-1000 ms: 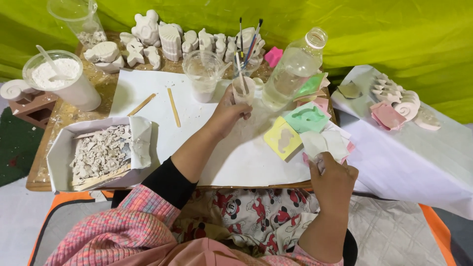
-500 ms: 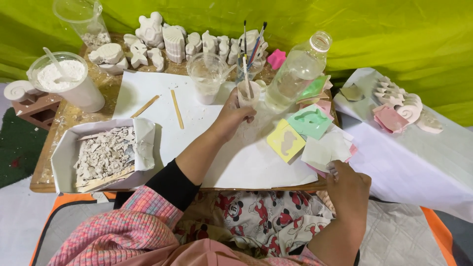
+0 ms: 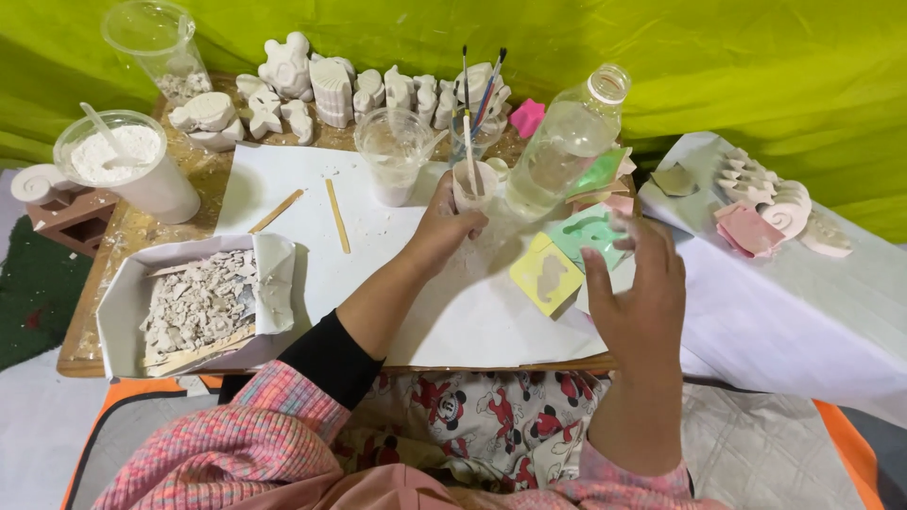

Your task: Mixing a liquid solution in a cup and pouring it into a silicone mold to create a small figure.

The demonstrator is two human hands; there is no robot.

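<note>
Left hand (image 3: pixel 442 227) reaching forward, grip curled closed, right hand (image 3: pixel 638 300) raised, fingers spread

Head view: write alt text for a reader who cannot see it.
The left hand grips a small cup on a white sheet covering a craft table, while the right hand hovers open above a yellow mould. A clear bottle and white plaster figures stand behind.

Pink plaid sleeves (image 3: pixel 236 444) w/ black undersleeve (image 3: pixel 326 354) at L forearm, cartoon-print fabric (image 3: pixel 472 420) on lap, bare hands
</note>
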